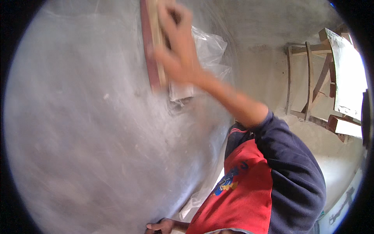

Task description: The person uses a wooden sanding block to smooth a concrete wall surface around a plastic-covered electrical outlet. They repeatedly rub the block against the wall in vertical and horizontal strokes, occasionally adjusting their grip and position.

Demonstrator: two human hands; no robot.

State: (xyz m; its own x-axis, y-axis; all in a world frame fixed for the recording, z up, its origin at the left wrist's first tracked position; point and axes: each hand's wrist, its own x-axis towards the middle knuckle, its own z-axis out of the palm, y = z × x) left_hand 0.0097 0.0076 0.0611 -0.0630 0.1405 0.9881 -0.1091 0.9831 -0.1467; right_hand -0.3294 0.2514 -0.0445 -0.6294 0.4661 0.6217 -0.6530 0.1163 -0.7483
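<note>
My right hand [175,50], blurred by motion, is raised at the top centre and grips a long wooden float [155,82] with a reddish-brown edge. The float lies against the grey, smooth plastered surface [85,117]. Behind my wrist are crumpled clear plastic [208,45] and a pale object under it. My left hand [159,226] is low at the bottom edge, beside the same surface, with its fingers closed around something small and dark that I cannot make out. My torso in a red and navy top fills the lower right.
At the right, a wooden frame [309,78] stands at a bright opening, with short board pieces along its edge. Behind it is a beige plastered wall [261,70]. Pale sheeting [189,204] shows along the surface's edge beside my torso.
</note>
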